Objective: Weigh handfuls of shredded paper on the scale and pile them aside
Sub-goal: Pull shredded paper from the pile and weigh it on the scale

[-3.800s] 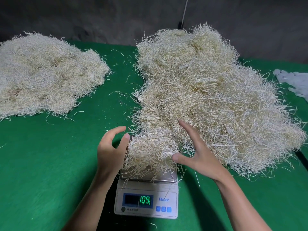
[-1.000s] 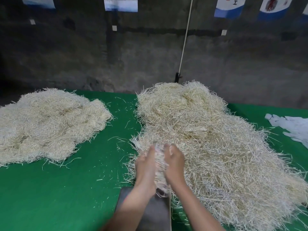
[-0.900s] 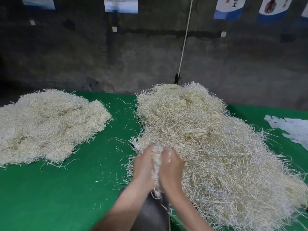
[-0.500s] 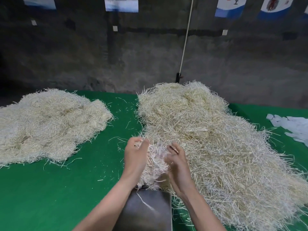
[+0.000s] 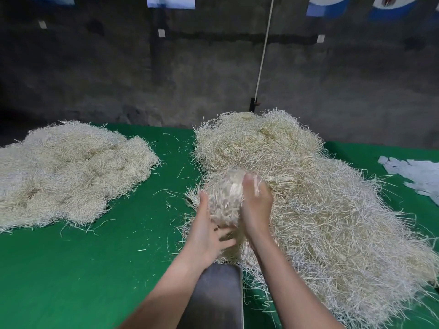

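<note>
A handful of pale shredded paper [image 5: 225,198] is lifted above the table between both hands. My left hand [image 5: 206,231] cups it from below and the left, fingers curled under it. My right hand [image 5: 255,205] grips its right side, thumb on top. Just below them lies the scale's bare metal pan [image 5: 217,295]; its display is out of view. A big heap of shredded paper [image 5: 320,210] spreads to the right of the hands. A second pile [image 5: 66,172] lies at the far left.
The table has a green cloth [image 5: 83,269] with loose strands scattered on it. White gloves or sheets [image 5: 418,174] lie at the right edge. A dark wall with a white cord [image 5: 263,51] stands behind the table.
Both hands have raised the handful higher off the scale pan and away from it. The left hand has slid under the bundle. The pan has come bare.
</note>
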